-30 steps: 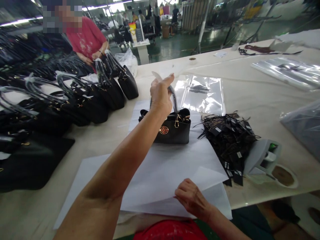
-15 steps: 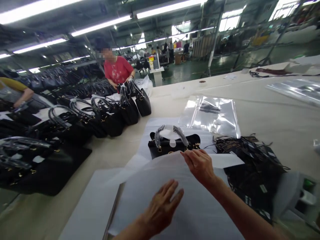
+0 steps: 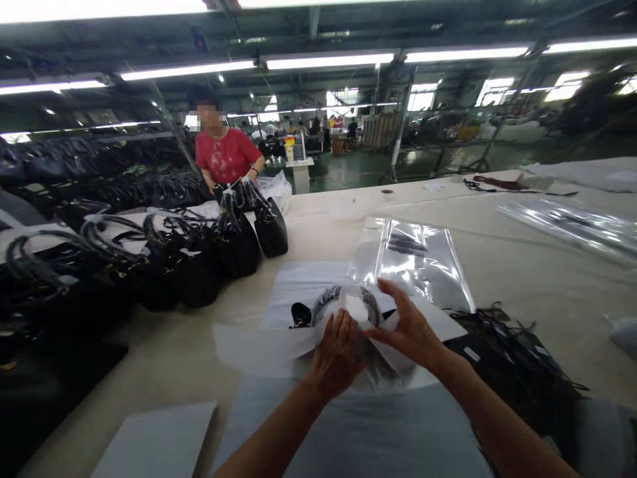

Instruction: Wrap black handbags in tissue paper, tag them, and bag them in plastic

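A black handbag (image 3: pixel 300 315) with a wrapped, arched handle (image 3: pixel 324 303) stands in front of me, its front mostly hidden under thin white tissue paper (image 3: pixel 266 346). My left hand (image 3: pixel 338 350) lies flat against the paper over the bag's front, fingers stretched out below the handle. To the right of the handle, my right hand (image 3: pixel 409 332) has thumb and fingers spread wide, the thumb touching the paper near the left fingertips. More white sheets (image 3: pixel 293 279) lie beneath the bag.
Several black handbags (image 3: pixel 199 275) line the table's left side, where a person in red (image 3: pixel 229 156) stands behind them. Clear plastic bags (image 3: pixel 413 255) lie beyond my right hand. Dark tagged pieces (image 3: pixel 517 365) are piled at right. A white board (image 3: pixel 159 441) sits at front left.
The tissue paper has gone up over the bag's front and folded against it. My left hand has moved forward onto it; my right hand's fingers have let go of the paper edge and spread.
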### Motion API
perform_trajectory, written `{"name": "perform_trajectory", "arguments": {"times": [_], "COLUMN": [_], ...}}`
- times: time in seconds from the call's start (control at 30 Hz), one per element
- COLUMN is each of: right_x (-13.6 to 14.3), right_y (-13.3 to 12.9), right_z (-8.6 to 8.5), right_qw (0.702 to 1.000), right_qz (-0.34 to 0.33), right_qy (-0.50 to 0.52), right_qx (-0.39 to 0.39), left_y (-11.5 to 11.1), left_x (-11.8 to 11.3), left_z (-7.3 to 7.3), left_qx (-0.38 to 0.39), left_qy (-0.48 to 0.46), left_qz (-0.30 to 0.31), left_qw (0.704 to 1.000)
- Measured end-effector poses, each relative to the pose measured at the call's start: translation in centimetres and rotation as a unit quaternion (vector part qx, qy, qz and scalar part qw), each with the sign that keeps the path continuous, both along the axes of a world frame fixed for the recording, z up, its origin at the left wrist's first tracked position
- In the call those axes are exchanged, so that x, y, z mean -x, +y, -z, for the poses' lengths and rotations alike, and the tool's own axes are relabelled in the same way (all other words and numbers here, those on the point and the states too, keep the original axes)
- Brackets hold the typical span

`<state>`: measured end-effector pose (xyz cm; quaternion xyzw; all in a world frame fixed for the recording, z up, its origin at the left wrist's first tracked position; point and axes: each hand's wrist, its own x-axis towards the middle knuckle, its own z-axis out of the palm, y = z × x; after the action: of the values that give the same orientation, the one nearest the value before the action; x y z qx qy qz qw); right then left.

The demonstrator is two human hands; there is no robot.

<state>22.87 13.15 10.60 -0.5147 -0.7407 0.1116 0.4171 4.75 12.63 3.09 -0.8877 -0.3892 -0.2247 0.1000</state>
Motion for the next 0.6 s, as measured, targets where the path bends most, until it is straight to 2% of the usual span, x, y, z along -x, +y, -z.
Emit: {"name": "perform_trajectory", "arguments": {"times": [0.07,0.13,0.23,0.37,0.5,0.6], "right_x": [0.9,2.0,3.2,3.4,2.9,2.7], "right_y": [0.6,0.7,0.3,-0.5,-2.4,-4.8], "right_z": [0.1,0.4,1.1,1.3,0.4,-0.3], "right_qw": [0.997,0.994,0.991,0.968,0.948,0.939], "right_qz": [-0.053,-0.073,-0.041,0.011,-0.015,-0.05], "right_qy": [0.016,0.046,0.11,0.228,0.281,0.292], "right_qx": [0.046,0.066,0.061,0.1,0.146,0.174], "left_y": [0.6,0.9,1.0,0.5,-1.4,-4.1], "left_x": [-0.2,-0.4,-0.4,-0.3,0.2,0.9], "left_z": [0.0,-0.2,-0.8,-1.9,-2.7,-1.9], "left_qx": [0.046,0.1,0.174,0.24,0.321,0.372], "left_qy": [-0.02,-0.035,-0.045,-0.046,-0.057,-0.094], "left_qz": [0.006,0.014,0.025,-0.004,-0.036,-0.046], "left_qw": [0.999,0.994,0.984,0.97,0.945,0.922]}}
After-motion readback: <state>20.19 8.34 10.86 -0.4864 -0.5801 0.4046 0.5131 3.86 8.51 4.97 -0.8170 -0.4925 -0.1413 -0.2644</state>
